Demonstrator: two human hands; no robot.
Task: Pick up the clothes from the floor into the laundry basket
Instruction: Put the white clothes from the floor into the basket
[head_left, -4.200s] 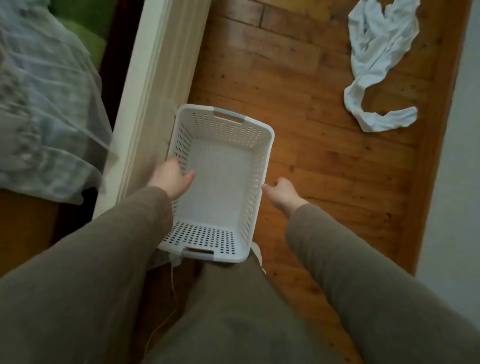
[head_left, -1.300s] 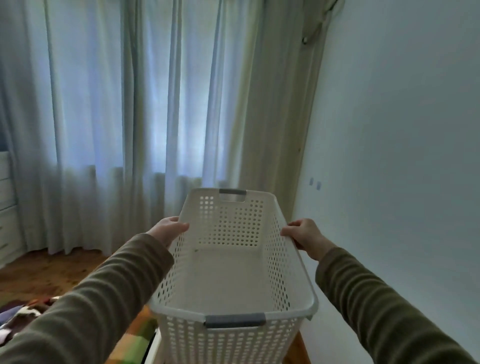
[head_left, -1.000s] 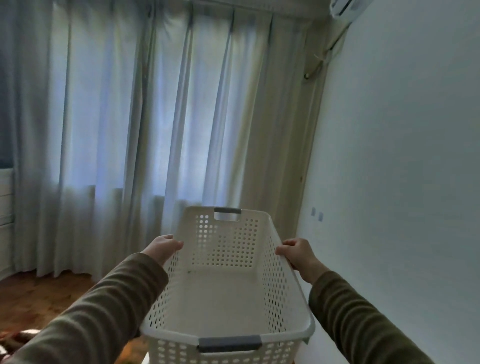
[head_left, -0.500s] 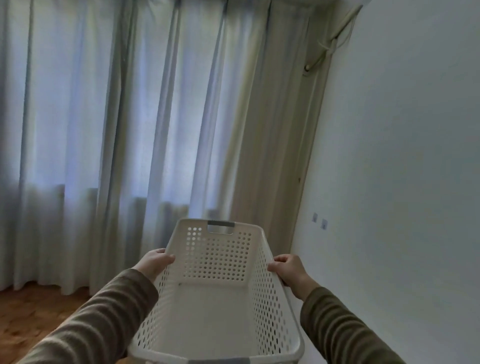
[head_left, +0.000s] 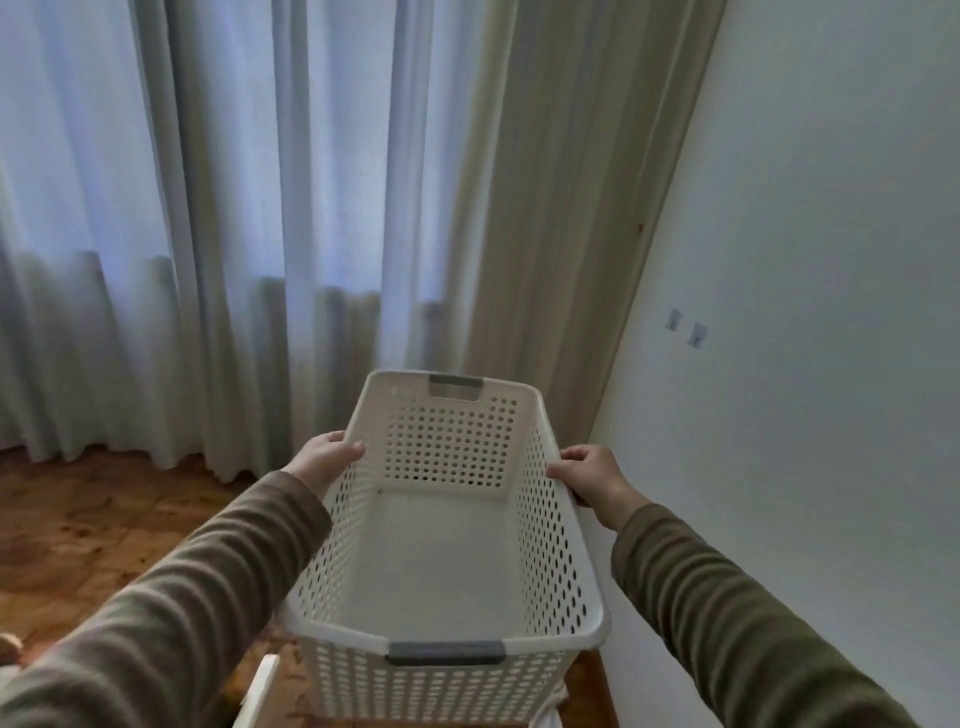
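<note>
I hold a white perforated laundry basket (head_left: 561, 561) with grey handles in front of me, lifted off the floor. Nothing lies inside it. My left hand (head_left: 327, 460) grips its left rim and my right hand (head_left: 592, 480) grips its right rim. A bit of white cloth (head_left: 550, 717) peeks out under the basket at the bottom edge. No other clothes show in this view.
Long pale curtains (head_left: 260, 234) hang ahead down to the wooden floor (head_left: 78, 525). A plain white wall (head_left: 805, 364) runs close on the right. A white frame edge (head_left: 257, 696) sits low beside the basket.
The basket came up off the floor with both hands on its rims. My view rose from the floor to the curtains, then tipped slightly down again over the last half second.
</note>
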